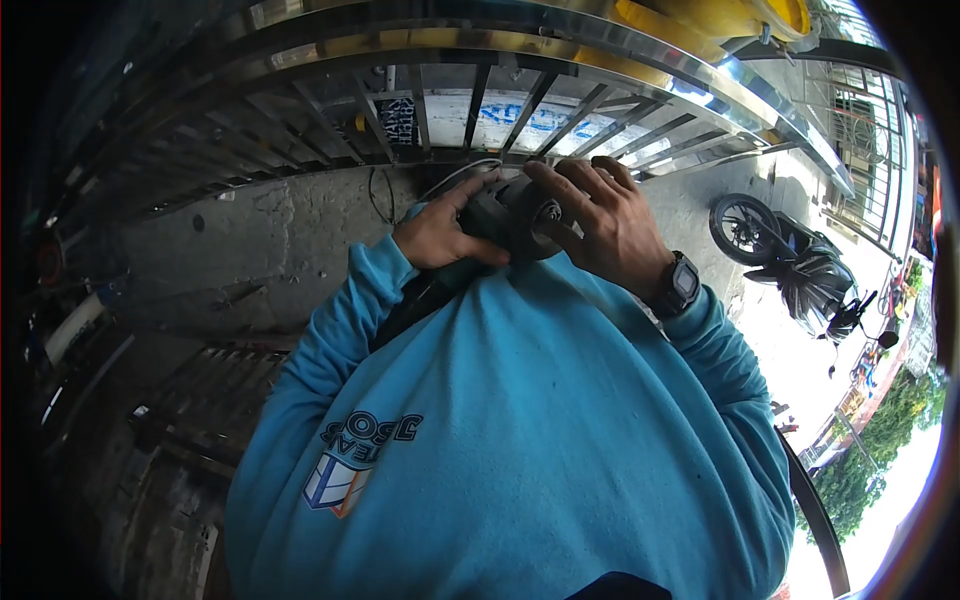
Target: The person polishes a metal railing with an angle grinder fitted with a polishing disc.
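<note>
A dark green angle grinder (487,215) is held close against the front of my blue shirt. My left hand (440,230) wraps around its head, thumb on the near side and fingers on the far side. The tool's body runs down toward my left forearm, partly hidden by the sleeve and shirt. On the head, a round grey disc (540,243) with a nut at its centre faces up. My right hand (610,220), with a black watch on the wrist, curls its fingers and thumb around the disc's right side. The fingertips partly hide the disc.
A shiny metal railing (430,58) with upright bars curves across the far side. Behind it are a white board (530,115) with blue lettering and something yellow (700,25). A black motorcycle (805,270) is parked at the right. Thin cables (378,200) lie by the railing on concrete (270,235).
</note>
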`<act>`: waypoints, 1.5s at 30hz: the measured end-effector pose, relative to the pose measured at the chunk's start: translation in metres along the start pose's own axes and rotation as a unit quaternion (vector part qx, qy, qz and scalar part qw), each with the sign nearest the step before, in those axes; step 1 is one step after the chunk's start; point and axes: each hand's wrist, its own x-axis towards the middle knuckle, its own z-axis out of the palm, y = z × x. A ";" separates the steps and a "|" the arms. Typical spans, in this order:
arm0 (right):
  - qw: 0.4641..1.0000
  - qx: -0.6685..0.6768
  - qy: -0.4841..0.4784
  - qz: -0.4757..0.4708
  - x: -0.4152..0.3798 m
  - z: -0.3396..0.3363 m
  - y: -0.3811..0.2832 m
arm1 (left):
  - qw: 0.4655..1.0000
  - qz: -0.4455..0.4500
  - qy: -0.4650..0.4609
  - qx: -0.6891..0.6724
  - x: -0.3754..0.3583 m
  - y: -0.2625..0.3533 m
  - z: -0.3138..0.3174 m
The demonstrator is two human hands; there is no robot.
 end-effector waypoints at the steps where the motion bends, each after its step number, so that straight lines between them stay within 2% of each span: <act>1: 1.000 0.000 0.000 0.005 -0.005 -0.003 0.000 | 0.999 0.001 0.001 0.053 -0.001 0.000 0.002; 3: 0.997 -0.032 -0.066 -0.023 -0.009 -0.010 0.001 | 0.994 0.000 0.002 0.110 -0.003 0.004 0.003; 4: 0.995 -0.038 0.003 -0.096 -0.009 -0.009 0.005 | 0.994 -0.015 -0.016 0.103 -0.006 0.009 0.006; 5: 0.995 -0.035 0.004 -0.089 -0.009 -0.005 0.004 | 0.994 -0.029 -0.034 0.097 -0.006 0.012 0.008; 7: 0.978 -0.022 0.068 -0.198 -0.012 0.007 0.003 | 0.994 -0.049 -0.059 0.074 -0.002 0.000 0.013; 8: 0.978 -0.020 0.064 -0.198 -0.019 0.024 0.008 | 0.994 -0.065 -0.077 0.051 0.000 -0.006 0.015; 9: 0.980 -0.018 0.065 -0.187 -0.024 0.035 0.010 | 0.992 -0.071 -0.085 0.052 0.002 -0.009 0.018; 11: 0.998 0.045 -0.010 -0.047 -0.035 0.053 0.012 | 0.991 -0.107 -0.080 0.022 0.005 -0.016 0.024; 12: 0.997 0.068 0.014 0.013 -0.036 0.063 0.008 | 0.989 -0.114 -0.087 0.022 0.005 -0.023 0.026; 13: 0.997 0.072 0.013 0.021 -0.043 0.075 0.004 | 0.990 -0.113 -0.065 0.044 0.004 -0.032 0.028; 14: 0.992 0.095 0.021 0.081 -0.053 0.086 -0.001 | 0.991 -0.112 -0.044 0.065 0.004 -0.038 0.030; 15: 0.983 0.118 0.032 0.137 -0.057 0.093 -0.005 | 0.990 -0.115 -0.048 0.069 0.004 -0.038 0.031; 16: 0.977 0.136 0.054 0.153 -0.062 0.097 -0.008 | 0.984 -0.135 -0.066 0.094 0.005 -0.040 0.032; 19: 0.970 0.143 0.030 0.196 -0.079 0.100 -0.014 | 0.976 -0.164 -0.089 0.116 0.005 -0.048 0.043; 21: 0.968 0.137 0.049 0.203 -0.086 0.091 -0.013 | 0.975 -0.165 -0.093 0.116 0.008 -0.051 0.053; 23: 0.977 0.067 0.182 0.084 -0.090 0.082 -0.009 | 0.975 -0.192 -0.102 0.048 0.008 -0.052 0.064; 25: 0.972 0.084 0.210 0.060 -0.110 0.086 -0.011 | 0.974 -0.185 -0.110 0.064 0.010 -0.053 0.082; 27: 0.979 0.141 0.108 0.099 -0.139 0.096 -0.016 | 0.974 -0.179 -0.118 0.080 0.007 -0.054 0.104; 28: 0.957 0.198 0.114 0.178 -0.150 0.099 -0.015 | 0.973 -0.164 -0.097 0.129 0.004 -0.057 0.115; 29: 0.956 0.195 0.126 0.181 -0.156 0.105 -0.013 | 0.970 -0.145 -0.077 0.181 0.006 -0.062 0.123; 30: 0.887 0.257 0.139 0.357 -0.158 0.110 -0.013 | 0.969 -0.127 -0.064 0.203 0.008 -0.070 0.133; 31: 0.780 0.315 0.143 0.521 -0.164 0.115 -0.014 | 0.966 -0.131 -0.071 0.211 0.010 -0.074 0.143; 32: 0.724 0.343 0.131 0.583 -0.171 0.118 -0.009 | 0.976 -0.175 -0.058 0.113 0.016 -0.078 0.153; 33: 0.716 0.347 0.143 0.588 -0.185 0.115 -0.005 | 0.975 -0.216 -0.045 0.017 0.023 -0.080 0.162; 35: 0.788 0.290 0.356 0.411 -0.221 0.102 -0.004 | 0.976 -0.210 -0.054 0.029 0.032 -0.071 0.187; 36: 0.822 0.258 0.323 0.391 -0.245 0.095 -0.004 | 0.976 -0.208 -0.066 0.013 0.037 -0.069 0.199; 37: 0.832 0.245 0.297 0.400 -0.269 0.094 -0.004 | 0.976 -0.202 -0.078 -0.005 0.044 -0.068 0.211; 39: 0.835 0.249 0.177 0.457 -0.320 0.088 0.004 | 0.975 -0.178 -0.122 0.058 0.054 -0.082 0.227; 40: 0.835 0.231 0.034 0.498 -0.343 0.087 0.012 | 0.971 -0.168 -0.139 0.096 0.058 -0.084 0.236; 41: 0.828 0.230 0.044 0.510 -0.358 0.086 0.010 | 0.967 -0.156 -0.156 0.131 0.062 -0.085 0.245; 43: 0.852 0.140 0.162 0.477 -0.378 0.064 -0.002 | 0.960 -0.188 -0.174 0.113 0.067 -0.079 0.259; 45: 0.914 0.036 0.239 0.327 -0.377 0.059 -0.002 | 0.951 -0.257 -0.170 0.043 0.073 -0.075 0.269</act>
